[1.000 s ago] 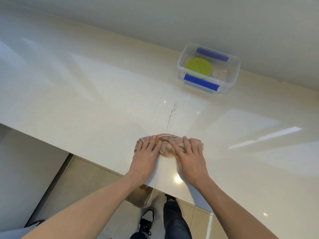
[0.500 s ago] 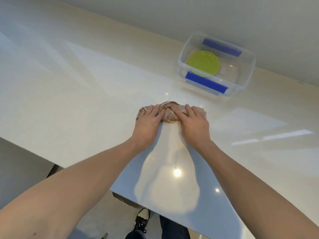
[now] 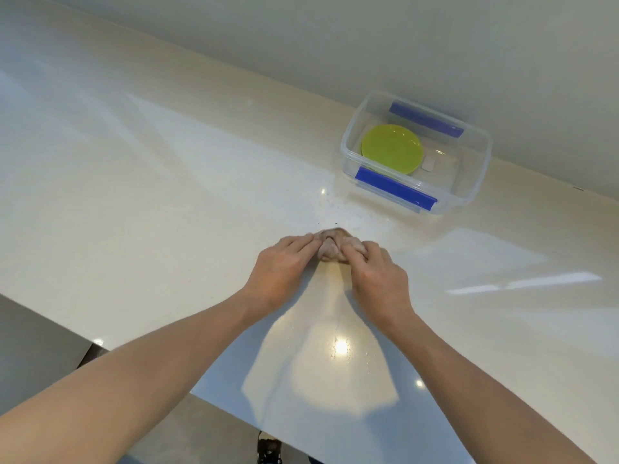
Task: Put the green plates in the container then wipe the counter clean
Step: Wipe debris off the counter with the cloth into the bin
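A bunched beige cloth (image 3: 330,245) lies on the cream counter (image 3: 150,209), with both hands gripping it. My left hand (image 3: 279,271) holds its left side and my right hand (image 3: 376,276) holds its right side. Small dark specks (image 3: 335,209) dot the counter just beyond the cloth. Farther back on the right stands a clear plastic container (image 3: 469,189) with blue clips, and green plates (image 3: 392,149) lie stacked inside it.
A pale wall (image 3: 335,38) runs along the counter's far edge, right behind the container. The counter's near edge (image 3: 214,401) cuts diagonally below my arms, with grey floor and a shoe (image 3: 269,452) beneath.
Both hands have pushed the cloth away from the near edge toward the container. The dark streak seen a second ago is gone, leaving specks ahead of the cloth.
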